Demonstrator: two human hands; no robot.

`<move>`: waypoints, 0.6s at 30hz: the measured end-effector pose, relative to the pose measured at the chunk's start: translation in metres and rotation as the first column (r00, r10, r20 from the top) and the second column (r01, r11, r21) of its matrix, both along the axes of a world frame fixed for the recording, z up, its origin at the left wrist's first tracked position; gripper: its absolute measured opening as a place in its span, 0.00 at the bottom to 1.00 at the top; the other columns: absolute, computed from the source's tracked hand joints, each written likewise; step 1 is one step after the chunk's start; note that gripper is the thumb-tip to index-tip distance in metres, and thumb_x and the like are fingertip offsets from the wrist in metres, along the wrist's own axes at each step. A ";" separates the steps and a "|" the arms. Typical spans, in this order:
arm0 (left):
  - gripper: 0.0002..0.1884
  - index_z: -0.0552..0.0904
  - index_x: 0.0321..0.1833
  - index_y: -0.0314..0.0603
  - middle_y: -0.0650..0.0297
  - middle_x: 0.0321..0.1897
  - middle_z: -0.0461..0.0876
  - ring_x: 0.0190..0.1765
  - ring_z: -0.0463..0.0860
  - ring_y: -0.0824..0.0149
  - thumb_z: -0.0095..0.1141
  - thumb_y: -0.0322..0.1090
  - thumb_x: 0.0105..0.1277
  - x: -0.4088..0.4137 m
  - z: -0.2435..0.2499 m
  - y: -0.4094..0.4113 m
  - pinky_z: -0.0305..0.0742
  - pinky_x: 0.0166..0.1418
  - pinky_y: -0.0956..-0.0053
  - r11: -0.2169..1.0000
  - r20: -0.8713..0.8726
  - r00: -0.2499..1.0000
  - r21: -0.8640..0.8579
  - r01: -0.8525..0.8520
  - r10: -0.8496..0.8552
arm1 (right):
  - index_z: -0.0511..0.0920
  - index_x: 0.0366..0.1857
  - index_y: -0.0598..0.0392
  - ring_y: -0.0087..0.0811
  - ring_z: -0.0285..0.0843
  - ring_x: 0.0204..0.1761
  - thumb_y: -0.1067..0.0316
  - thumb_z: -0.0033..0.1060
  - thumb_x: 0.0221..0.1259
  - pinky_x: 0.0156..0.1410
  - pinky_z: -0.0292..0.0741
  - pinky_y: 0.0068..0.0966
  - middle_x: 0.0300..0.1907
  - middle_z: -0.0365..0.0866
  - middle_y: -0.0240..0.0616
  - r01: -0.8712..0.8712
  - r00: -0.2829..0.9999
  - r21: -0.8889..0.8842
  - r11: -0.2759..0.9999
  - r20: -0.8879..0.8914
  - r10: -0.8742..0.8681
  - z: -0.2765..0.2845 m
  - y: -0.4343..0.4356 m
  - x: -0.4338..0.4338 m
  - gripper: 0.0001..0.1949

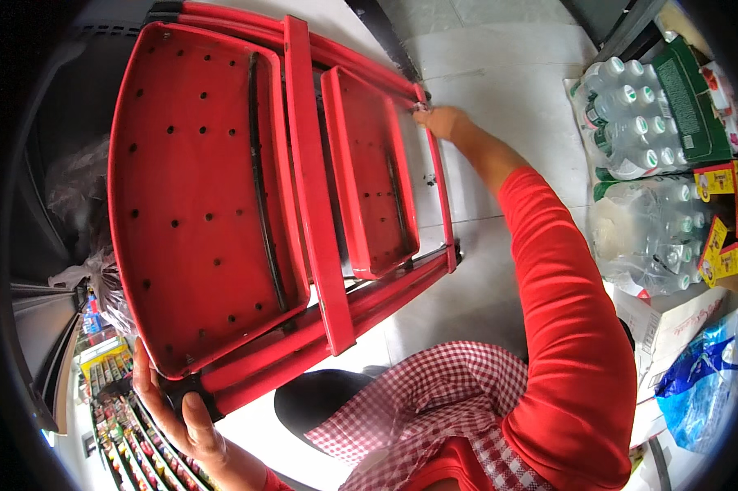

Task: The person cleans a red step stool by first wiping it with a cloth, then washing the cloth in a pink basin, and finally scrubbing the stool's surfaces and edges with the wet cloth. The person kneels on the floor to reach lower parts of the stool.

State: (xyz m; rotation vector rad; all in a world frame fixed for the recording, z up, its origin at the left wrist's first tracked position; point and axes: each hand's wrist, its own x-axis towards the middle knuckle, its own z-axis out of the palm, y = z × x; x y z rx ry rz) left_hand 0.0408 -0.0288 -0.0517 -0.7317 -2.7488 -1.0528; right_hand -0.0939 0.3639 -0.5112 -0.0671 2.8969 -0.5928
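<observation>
A folded red metal step ladder [320, 184] with perforated treads fills the middle and left, lying at a slant before me. My left hand [185, 423], at the lower left, grips the black-capped corner of its frame beside the largest tread [191, 178]. My right hand [439, 121] is at the narrow end, holding a cloth against the corner of the thin red crossbar [441, 190]; the cloth is mostly hidden by the fingers. A smaller red tread [375, 178] lies between the thick crossbar [320, 202] and that end.
Shrink-wrapped packs of clear bottles [636, 123] stand on the right, with a white carton [676, 325] and a blue plastic-wrapped pack [703, 380] below. Shelves of colourful packets [136, 442] are at the lower left. A clear plastic bag [102, 282] sits behind the ladder. Grey floor tiles [492, 73] lie beyond.
</observation>
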 end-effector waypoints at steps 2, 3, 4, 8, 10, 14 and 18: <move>0.41 0.56 0.69 0.27 0.49 0.65 0.62 0.65 0.65 0.58 0.53 0.53 0.64 0.002 -0.001 0.004 0.56 0.68 0.66 1.000 0.006 1.000 0.018 -0.012 0.012 | 0.64 0.54 0.42 0.54 0.76 0.51 0.60 0.40 0.64 0.55 0.72 0.47 0.51 0.76 0.54 0.088 0.990 -0.080 0.993 0.122 -0.078 0.003 -0.022 0.018 0.15; 0.40 0.57 0.69 0.27 0.49 0.65 0.63 0.64 0.66 0.59 0.52 0.53 0.64 0.000 0.002 0.002 0.57 0.67 0.67 1.000 0.008 1.000 -0.008 0.023 -0.023 | 0.63 0.55 0.46 0.58 0.74 0.52 0.62 0.39 0.64 0.55 0.72 0.48 0.55 0.72 0.57 0.018 0.990 -0.050 0.999 0.139 -0.010 0.008 -0.030 0.029 0.16; 0.40 0.57 0.69 0.27 0.50 0.64 0.63 0.63 0.66 0.60 0.52 0.53 0.65 -0.001 0.002 0.003 0.57 0.67 0.67 0.999 0.033 0.999 0.021 0.033 -0.033 | 0.61 0.55 0.50 0.62 0.72 0.54 0.64 0.38 0.64 0.56 0.72 0.48 0.58 0.69 0.60 -0.049 0.985 -0.021 0.999 0.162 0.052 0.011 -0.035 0.043 0.16; 0.36 0.59 0.68 0.27 0.53 0.60 0.68 0.60 0.68 0.63 0.51 0.48 0.65 0.001 0.002 0.005 0.58 0.65 0.70 0.998 0.001 0.999 0.030 0.048 -0.048 | 0.65 0.46 0.62 0.69 0.77 0.41 0.71 0.38 0.61 0.47 0.80 0.46 0.63 0.57 0.71 -0.271 0.952 0.153 0.950 -0.103 0.288 -0.020 -0.081 0.117 0.11; 0.32 0.61 0.68 0.28 0.54 0.57 0.70 0.58 0.70 0.65 0.49 0.43 0.65 0.002 0.006 0.011 0.59 0.64 0.72 0.996 0.007 0.997 0.043 0.072 -0.072 | 0.61 0.48 0.67 0.59 0.81 0.38 0.70 0.38 0.61 0.48 0.79 0.46 0.60 0.56 0.78 -0.315 0.948 -0.178 0.932 -0.113 0.298 -0.061 -0.104 0.155 0.14; 0.29 0.59 0.69 0.29 0.52 0.60 0.69 0.59 0.69 0.64 0.44 0.31 0.64 -0.002 0.007 0.003 0.58 0.66 0.71 0.991 0.082 0.988 0.010 0.130 -0.130 | 0.62 0.53 0.58 0.51 0.81 0.34 0.64 0.41 0.64 0.41 0.76 0.44 0.42 0.73 0.61 -0.320 0.937 -0.265 0.910 0.054 0.345 -0.029 -0.126 0.202 0.16; 0.29 0.61 0.68 0.30 0.52 0.56 0.72 0.54 0.72 0.67 0.43 0.27 0.62 -0.005 0.011 0.009 0.63 0.60 0.76 0.979 -0.018 0.978 0.002 0.206 -0.206 | 0.63 0.60 0.37 0.36 0.78 0.25 0.70 0.45 0.58 0.26 0.71 0.32 0.29 0.76 0.41 -0.008 0.814 -0.506 0.863 0.497 0.300 0.060 -0.098 0.190 0.24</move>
